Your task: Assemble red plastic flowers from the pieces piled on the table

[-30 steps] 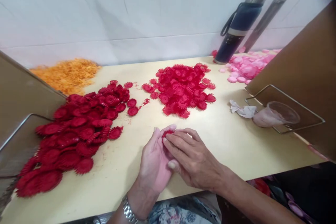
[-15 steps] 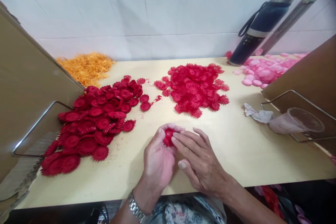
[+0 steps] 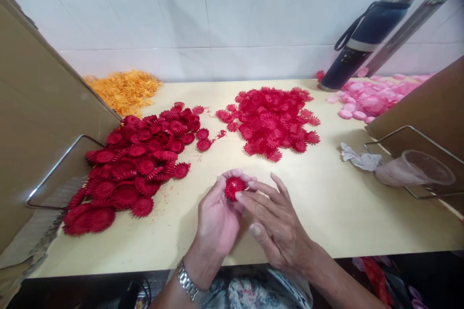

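Note:
A small cupped red artificial flower [image 3: 234,188] rests in the curled fingers of my left hand [image 3: 219,222], which wears a metal watch. My right hand [image 3: 279,217] reaches in from the right, its fingers stretched out and its thumb apart. Its fingertips touch or nearly touch the flower's right edge. Beyond the hands lies a pile of bright red fringed petal pieces [image 3: 270,120]. To the left spreads a heap of darker red cupped petal pieces [image 3: 137,164], with a few loose ones at its right edge.
Orange petals [image 3: 125,89] lie at the back left, pink ones [image 3: 373,99] at the back right. A dark blue flask [image 3: 366,34] leans at the wall. On the right are a crumpled tissue [image 3: 358,157] and a tipped plastic cup [image 3: 409,169]. Cardboard panels [image 3: 39,82] flank the table.
My right fingers have drawn back slightly across the flower, so more of it shows in my left hand. The whole view has shifted a little.

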The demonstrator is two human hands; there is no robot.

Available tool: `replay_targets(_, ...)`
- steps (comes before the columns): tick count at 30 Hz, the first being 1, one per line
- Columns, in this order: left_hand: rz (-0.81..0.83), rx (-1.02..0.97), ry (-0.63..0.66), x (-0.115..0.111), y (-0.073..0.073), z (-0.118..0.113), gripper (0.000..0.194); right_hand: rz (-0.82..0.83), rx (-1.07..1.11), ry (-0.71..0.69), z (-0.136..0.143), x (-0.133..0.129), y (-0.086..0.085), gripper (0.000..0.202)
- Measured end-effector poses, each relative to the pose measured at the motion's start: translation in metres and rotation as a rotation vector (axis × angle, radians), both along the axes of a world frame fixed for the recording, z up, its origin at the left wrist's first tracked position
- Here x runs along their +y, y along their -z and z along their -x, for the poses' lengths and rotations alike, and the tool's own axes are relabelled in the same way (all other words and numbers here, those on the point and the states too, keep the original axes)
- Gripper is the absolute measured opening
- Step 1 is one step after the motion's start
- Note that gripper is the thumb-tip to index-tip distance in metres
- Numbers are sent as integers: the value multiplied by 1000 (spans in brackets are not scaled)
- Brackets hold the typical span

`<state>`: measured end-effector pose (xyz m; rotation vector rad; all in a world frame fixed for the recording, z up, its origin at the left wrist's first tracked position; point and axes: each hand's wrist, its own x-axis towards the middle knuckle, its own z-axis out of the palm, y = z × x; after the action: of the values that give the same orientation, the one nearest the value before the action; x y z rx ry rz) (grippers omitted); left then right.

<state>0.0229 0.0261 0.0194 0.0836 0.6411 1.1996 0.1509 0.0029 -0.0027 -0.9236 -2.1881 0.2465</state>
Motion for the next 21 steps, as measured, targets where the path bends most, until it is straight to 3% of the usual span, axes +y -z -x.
replay_targets(5, -56, -17, -17, -2, 4, 1, 28, -76, -11, 67, -1, 5, 2, 38)
replay_targets(9, -101, 72, 0, -3, 2, 6, 22, -70, 154, 123, 4, 11, -2, 33)
replay_targets(15, -59, 63, 33, -7, -4, 7, 47, 92, 150, 152, 8, 25, -13, 16)
replay_targets(18, -131, 119, 53, -10, 1, 7, 38, 160, 176, 165, 8, 28, -15, 7)
replay_targets(21, -264, 346, 90, -12, 9, 8, 19, 202, 190, 252, 6, 27, -15, 5)
